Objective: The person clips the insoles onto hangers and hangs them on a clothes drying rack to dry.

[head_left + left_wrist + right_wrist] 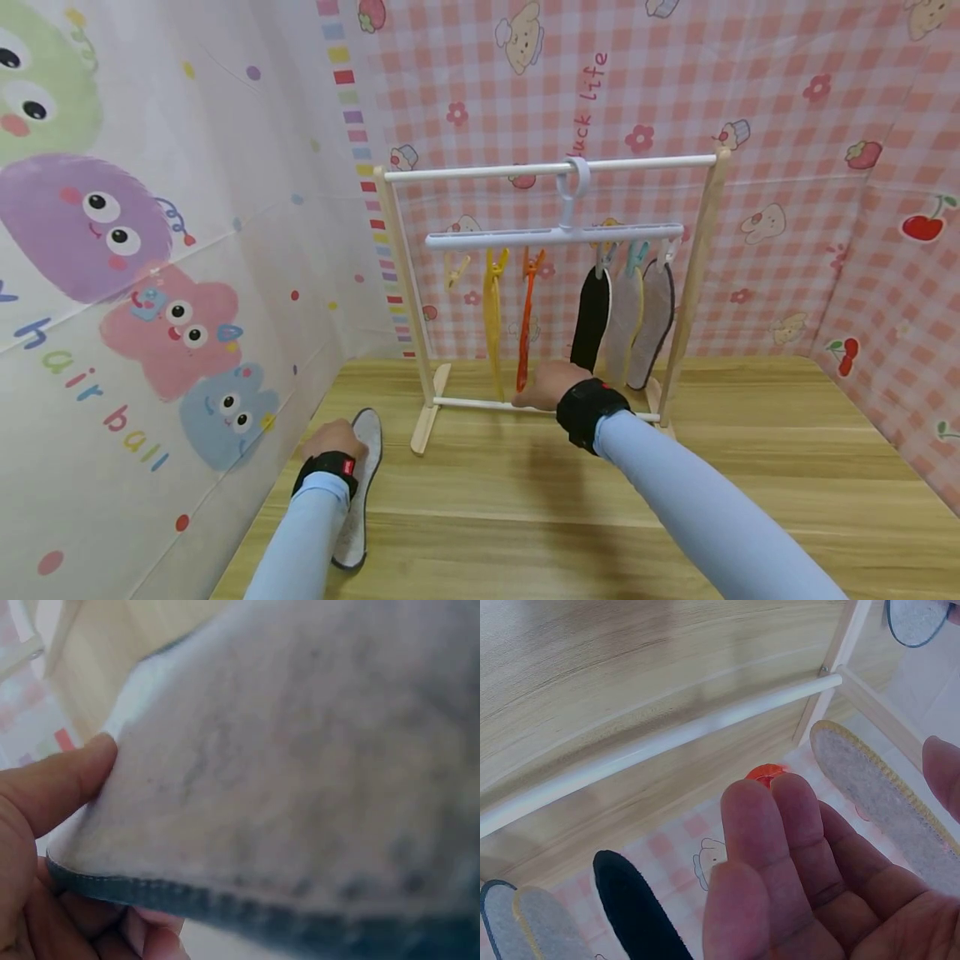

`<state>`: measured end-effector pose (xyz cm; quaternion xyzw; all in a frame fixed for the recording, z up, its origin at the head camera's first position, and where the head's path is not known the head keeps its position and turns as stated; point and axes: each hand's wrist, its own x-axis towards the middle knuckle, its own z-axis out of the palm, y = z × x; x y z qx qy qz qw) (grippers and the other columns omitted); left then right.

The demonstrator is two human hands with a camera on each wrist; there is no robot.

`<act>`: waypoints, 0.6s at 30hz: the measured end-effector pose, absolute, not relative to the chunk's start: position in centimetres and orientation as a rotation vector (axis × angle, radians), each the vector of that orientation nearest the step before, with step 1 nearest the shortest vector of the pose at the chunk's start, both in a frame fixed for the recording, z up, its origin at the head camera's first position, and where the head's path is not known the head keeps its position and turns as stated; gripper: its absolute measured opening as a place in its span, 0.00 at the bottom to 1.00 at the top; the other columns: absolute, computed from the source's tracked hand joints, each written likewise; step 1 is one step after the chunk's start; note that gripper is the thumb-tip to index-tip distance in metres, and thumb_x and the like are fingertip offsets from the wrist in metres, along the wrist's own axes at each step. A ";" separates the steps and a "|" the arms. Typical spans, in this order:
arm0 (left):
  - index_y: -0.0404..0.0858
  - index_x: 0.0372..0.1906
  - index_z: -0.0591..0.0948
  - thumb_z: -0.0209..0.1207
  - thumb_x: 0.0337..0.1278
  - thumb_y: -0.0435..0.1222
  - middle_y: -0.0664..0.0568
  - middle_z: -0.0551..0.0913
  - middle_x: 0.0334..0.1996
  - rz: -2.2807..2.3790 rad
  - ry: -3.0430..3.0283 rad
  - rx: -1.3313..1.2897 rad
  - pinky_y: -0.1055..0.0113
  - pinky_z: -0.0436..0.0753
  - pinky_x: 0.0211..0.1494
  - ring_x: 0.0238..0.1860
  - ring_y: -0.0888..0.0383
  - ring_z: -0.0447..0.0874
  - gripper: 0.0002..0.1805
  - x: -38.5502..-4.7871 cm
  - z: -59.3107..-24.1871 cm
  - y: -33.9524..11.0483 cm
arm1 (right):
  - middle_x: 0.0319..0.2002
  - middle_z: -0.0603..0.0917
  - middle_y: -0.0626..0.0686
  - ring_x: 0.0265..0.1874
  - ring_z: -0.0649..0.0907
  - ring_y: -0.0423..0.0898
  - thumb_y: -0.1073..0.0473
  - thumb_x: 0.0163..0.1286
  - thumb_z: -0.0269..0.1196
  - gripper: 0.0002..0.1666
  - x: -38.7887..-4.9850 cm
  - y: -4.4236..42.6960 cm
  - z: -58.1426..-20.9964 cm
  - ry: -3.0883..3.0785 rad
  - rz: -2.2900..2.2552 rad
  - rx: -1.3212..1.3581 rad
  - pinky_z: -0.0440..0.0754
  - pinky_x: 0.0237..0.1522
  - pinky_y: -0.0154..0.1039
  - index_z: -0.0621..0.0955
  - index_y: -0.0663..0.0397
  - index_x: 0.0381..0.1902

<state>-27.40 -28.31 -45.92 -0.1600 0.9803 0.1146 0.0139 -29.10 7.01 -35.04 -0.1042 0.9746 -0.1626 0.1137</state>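
My left hand (333, 440) grips a grey felt insole (351, 523) with dark edging, low at the left in the head view. In the left wrist view the thumb lies on the insole's face (247, 772) and the other fingers are beneath it. My right hand (551, 385) is at the lower end of a hanging orange insole (525, 333). Its fingers (757, 825) are extended in the right wrist view, thumb apart, with the orange tip (765, 774) partly hidden behind them; contact is unclear. A yellow-edged insole (492, 337) hangs to the left.
A wooden rack (697, 267) carries a white hanger (555, 237) with several clips. A black insole (592, 312) and two grey ones, one yellow-edged (624, 325) and one dark-edged (655, 325), hang at the right. A pale yellow clip (455, 272) holds nothing. A white lower bar (472, 403) crosses the rack.
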 end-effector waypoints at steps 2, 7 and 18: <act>0.28 0.37 0.84 0.63 0.57 0.40 0.36 0.84 0.34 0.397 3.057 -0.480 0.48 0.78 0.35 0.32 0.45 0.80 0.16 -27.6 -45.7 -28.3 | 0.20 0.71 0.47 0.22 0.75 0.46 0.37 0.64 0.65 0.25 -29.0 7.0 -35.0 2.859 -0.481 -0.309 0.69 0.28 0.40 0.82 0.51 0.23; 0.27 0.38 0.83 0.59 0.60 0.41 0.34 0.84 0.38 0.471 3.087 -0.440 0.47 0.79 0.37 0.35 0.43 0.82 0.17 -28.1 -45.0 -28.1 | 0.15 0.64 0.46 0.17 0.68 0.44 0.38 0.64 0.66 0.27 -29.1 7.0 -35.2 2.874 -0.499 -0.328 0.65 0.24 0.39 0.75 0.48 0.15; 0.27 0.43 0.83 0.55 0.68 0.43 0.35 0.83 0.39 0.580 3.160 -0.498 0.50 0.78 0.34 0.34 0.44 0.81 0.20 -28.4 -43.2 -26.6 | 0.21 0.74 0.48 0.24 0.76 0.47 0.36 0.65 0.64 0.24 -29.0 7.1 -34.9 2.863 -0.461 -0.331 0.70 0.29 0.41 0.82 0.50 0.26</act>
